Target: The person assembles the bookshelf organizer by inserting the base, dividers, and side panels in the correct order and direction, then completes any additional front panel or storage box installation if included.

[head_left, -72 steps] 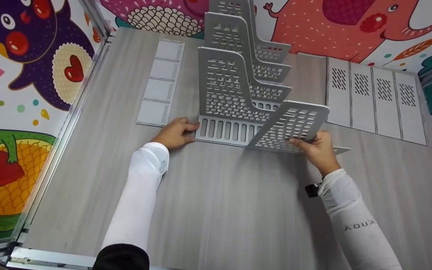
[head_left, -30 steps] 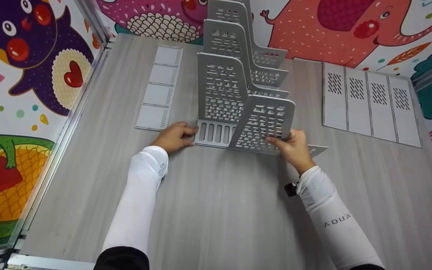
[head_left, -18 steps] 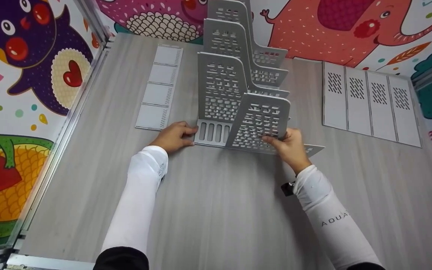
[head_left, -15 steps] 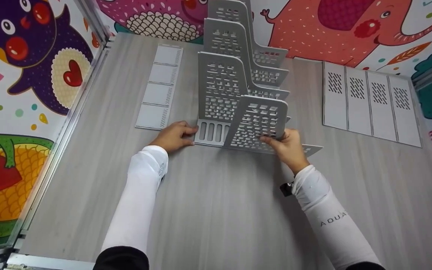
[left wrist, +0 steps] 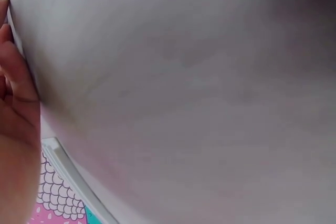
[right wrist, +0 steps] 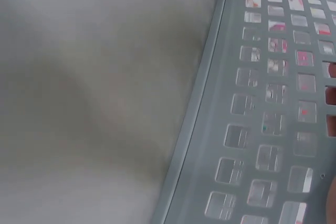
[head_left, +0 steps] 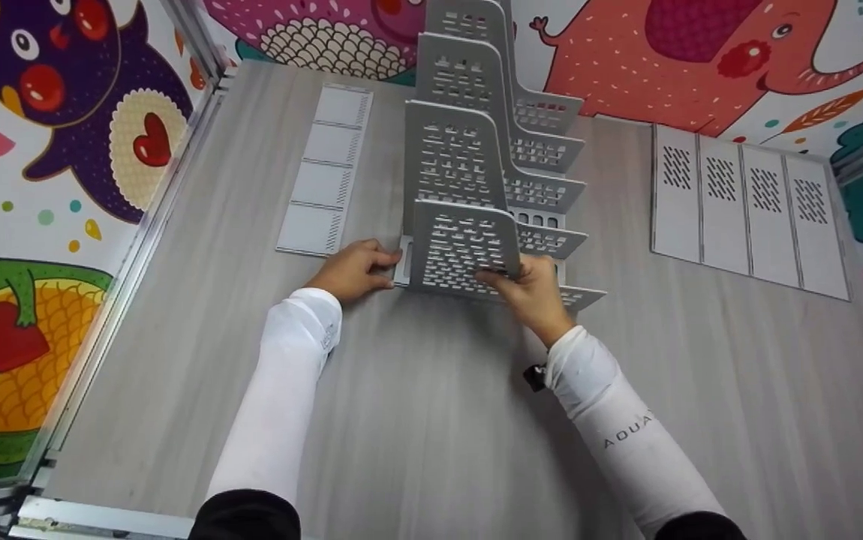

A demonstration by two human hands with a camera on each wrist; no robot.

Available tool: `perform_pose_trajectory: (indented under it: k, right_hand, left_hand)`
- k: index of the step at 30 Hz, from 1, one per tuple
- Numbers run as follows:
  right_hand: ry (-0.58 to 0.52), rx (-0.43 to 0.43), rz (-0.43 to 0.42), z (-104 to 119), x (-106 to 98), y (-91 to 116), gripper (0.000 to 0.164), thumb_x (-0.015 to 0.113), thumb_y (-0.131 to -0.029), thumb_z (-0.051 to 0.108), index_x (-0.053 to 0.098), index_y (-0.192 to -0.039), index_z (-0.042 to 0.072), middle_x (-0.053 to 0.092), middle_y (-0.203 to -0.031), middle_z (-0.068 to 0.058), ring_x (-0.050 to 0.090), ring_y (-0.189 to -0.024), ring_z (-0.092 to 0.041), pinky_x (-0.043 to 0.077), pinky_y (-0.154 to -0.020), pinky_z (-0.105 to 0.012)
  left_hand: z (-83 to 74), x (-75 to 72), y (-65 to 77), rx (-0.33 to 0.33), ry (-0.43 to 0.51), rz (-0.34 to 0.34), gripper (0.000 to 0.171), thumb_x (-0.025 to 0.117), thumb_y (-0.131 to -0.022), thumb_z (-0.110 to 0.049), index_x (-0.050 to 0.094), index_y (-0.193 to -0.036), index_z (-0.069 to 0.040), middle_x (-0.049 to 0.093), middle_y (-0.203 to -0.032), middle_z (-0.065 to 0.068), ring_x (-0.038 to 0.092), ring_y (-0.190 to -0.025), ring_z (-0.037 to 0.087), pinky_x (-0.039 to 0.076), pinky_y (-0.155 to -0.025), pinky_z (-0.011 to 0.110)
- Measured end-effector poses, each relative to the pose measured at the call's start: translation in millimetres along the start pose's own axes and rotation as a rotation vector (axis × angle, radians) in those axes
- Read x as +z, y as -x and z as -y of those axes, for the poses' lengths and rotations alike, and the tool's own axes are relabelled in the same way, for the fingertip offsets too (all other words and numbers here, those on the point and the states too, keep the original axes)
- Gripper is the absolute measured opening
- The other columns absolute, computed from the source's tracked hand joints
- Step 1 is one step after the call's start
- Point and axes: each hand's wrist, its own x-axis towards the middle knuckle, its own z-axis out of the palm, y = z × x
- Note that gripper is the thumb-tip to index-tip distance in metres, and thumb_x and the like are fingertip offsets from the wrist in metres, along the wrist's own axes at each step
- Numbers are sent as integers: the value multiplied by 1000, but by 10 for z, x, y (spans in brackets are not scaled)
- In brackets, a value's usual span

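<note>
In the head view a grey perforated file rack with several upright L-shaped dividers (head_left: 452, 176) stands on the wood-grain table. My right hand (head_left: 538, 296) grips the right edge of the front divider panel (head_left: 431, 247), thumb on the near face. Through the panel's holes in the right wrist view, parts of the fingers behind it show. My left hand (head_left: 353, 271) pinches the left end of the rack's slotted base (head_left: 407, 259), most of which the front panel hides. The left wrist view catches only part of the left hand (left wrist: 16, 140) against the pale tabletop.
A white four-section panel (head_left: 326, 169) lies flat to the rack's left. To its right lies a wider white panel with slotted vents (head_left: 750, 240). Cartoon-printed walls (head_left: 672, 52) rise behind, and a metal frame (head_left: 124, 285) runs along the table's left side.
The front divider panel has slid left along the base with my right hand, covering most of the base slots. My left hand keeps its place at the base's left end.
</note>
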Motion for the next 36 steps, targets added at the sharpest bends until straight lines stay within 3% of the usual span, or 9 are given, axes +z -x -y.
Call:
perform_pose_trajectory:
  k: [4,7,12,19,27,31,36]
  right_hand:
    - [32,-12,-18,26,94,-20,8,78,-74,5,75,-78,-2,74,-75,-15,60,-65,6,44,-56,-13]
    - [40,-16,-18,34,151,-40,10,78,-75,5,75,-80,-2,74,-77,-15,62,-66,4,45,-58,-14]
    - [36,-9,-8,46,196,-88,16,78,-74,7,75,-86,-2,74,-82,-14,69,-74,-5,51,-64,-17]
    - [52,-39,-14,66,214,-92,15,79,-73,7,75,-85,-2,75,-82,-13,69,-74,-7,51,-63,-16]
    - [104,-68,22,96,205,-84,14,77,-76,10,75,-85,0,75,-81,-12,69,-71,-14,47,-59,-17]
    - [185,-32,76,111,141,-127,14,76,-78,13,74,-87,2,75,-82,-11,70,-72,-16,51,-61,-26]
    - [478,-10,191,100,15,-73,24,72,-82,30,70,-93,8,75,-85,-11,71,-80,-30,52,-66,-45]
  left_hand:
    - [-16,16,-29,28,-16,2,45,72,-82,-18,63,-126,-14,62,-115,9,57,-106,25,46,-92,40]
    - [-13,23,-29,59,-29,-12,29,71,-82,-15,71,-111,-9,63,-109,9,57,-104,26,46,-90,40]
    - [0,32,-11,100,-26,-31,9,69,-82,-10,70,-89,-6,65,-100,9,56,-101,26,45,-91,41]
    - [3,19,8,118,9,-37,3,68,-84,-7,69,-84,-5,68,-92,9,55,-94,25,45,-88,40]
    - [9,-18,-6,114,-25,-30,12,65,-87,-7,63,-76,-3,64,-87,11,53,-90,26,44,-82,40]
    - [11,-34,-29,111,8,-30,10,64,-87,-7,63,-78,-3,63,-88,11,52,-90,26,43,-82,40]
    - [10,-27,-20,89,17,-10,8,63,-88,-8,65,-82,-3,63,-91,11,53,-92,26,43,-84,40]
